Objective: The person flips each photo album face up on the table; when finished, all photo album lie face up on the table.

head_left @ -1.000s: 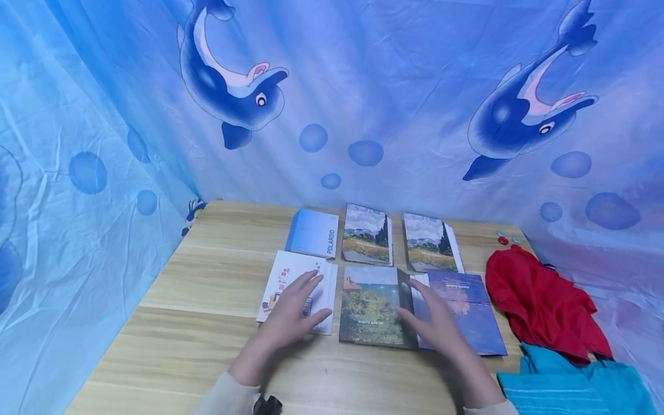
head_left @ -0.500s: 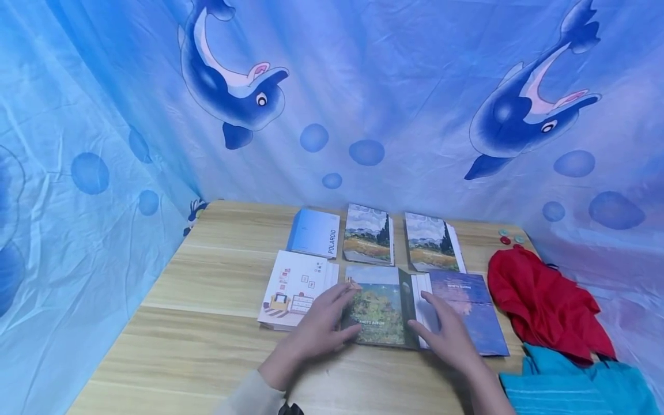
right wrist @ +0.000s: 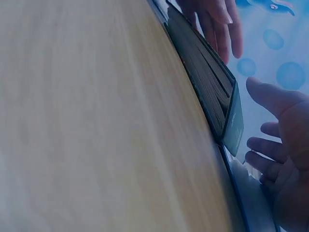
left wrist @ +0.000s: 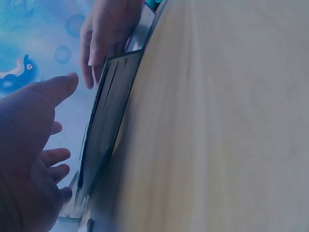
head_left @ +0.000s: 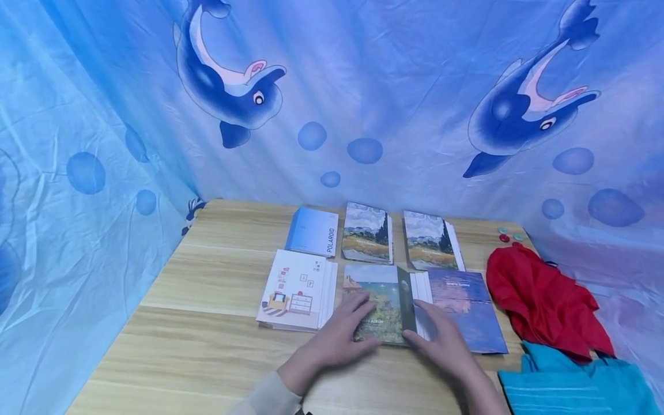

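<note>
A photo album [head_left: 378,279] with a green garden-and-sea cover lies flat on the wooden table in the head view. My left hand [head_left: 339,333] hovers over its lower left part, fingers spread loosely and hiding some of the cover. At its right edge, by the dark spine, is my right hand [head_left: 445,341], thumb and fingers apart. The left wrist view shows a gap between my left hand [left wrist: 34,145] and the album's side [left wrist: 108,106]. In the right wrist view my right hand [right wrist: 285,145] is likewise beside the album [right wrist: 207,72], not gripping it.
Right of it lies a blue-purple album [head_left: 469,311], left a white album [head_left: 290,294]. Behind are a blue Polaroid album [head_left: 313,233] and two landscape-cover albums, one left [head_left: 365,233], one right [head_left: 430,239]. Red cloth [head_left: 544,300] and teal cloth [head_left: 576,380] lie at the right.
My left hand has moved right, from above the white album to above the green photo album. My right hand has shifted slightly downward and stays by the album's right edge. The albums look unmoved.
</note>
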A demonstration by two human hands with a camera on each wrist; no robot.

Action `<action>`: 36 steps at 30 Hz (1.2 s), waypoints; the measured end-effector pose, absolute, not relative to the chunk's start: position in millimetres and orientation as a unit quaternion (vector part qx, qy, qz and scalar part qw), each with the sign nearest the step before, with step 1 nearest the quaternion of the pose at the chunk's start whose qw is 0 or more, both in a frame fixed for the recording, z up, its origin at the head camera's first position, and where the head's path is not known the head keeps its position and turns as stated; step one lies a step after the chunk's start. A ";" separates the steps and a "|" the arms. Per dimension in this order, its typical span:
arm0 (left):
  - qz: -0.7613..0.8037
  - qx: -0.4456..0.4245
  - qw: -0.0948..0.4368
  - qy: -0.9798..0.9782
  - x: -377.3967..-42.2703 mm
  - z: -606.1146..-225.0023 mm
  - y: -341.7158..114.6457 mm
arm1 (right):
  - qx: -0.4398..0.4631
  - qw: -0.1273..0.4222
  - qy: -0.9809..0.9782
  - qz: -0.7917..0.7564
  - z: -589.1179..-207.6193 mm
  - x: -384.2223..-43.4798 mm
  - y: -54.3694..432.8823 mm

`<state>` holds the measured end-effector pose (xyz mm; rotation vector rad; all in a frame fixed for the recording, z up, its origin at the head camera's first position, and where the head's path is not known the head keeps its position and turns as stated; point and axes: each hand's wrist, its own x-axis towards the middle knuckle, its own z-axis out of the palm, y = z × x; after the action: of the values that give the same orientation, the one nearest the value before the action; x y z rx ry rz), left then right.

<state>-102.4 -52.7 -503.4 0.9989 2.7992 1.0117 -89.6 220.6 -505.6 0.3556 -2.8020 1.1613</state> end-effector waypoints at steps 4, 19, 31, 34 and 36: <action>0.319 0.318 0.005 0.893 -101.5 -502.7 -49.9 | 0.124 0.066 -0.917 0.374 -511.4 -88.4 219.9; 0.327 0.316 0.007 0.890 -100.8 -508.8 -41.6 | 0.140 0.029 -0.939 0.313 -515.4 -85.5 217.9; 0.288 0.312 -0.018 0.905 -103.9 -512.0 -32.6 | 0.141 0.023 -0.943 0.302 -511.2 -85.6 211.8; 0.279 0.314 -0.022 0.907 -103.9 -514.2 -31.9 | 0.125 0.005 -0.941 0.315 -509.2 -84.0 208.6; 0.278 0.317 -0.025 0.906 -103.6 -516.0 -31.8 | 0.121 -0.005 -0.939 0.322 -508.7 -83.5 207.5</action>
<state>-103.6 -31.8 -516.0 1.0110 2.8933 0.8883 -83.5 207.5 -508.7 0.3798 -2.9591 1.0129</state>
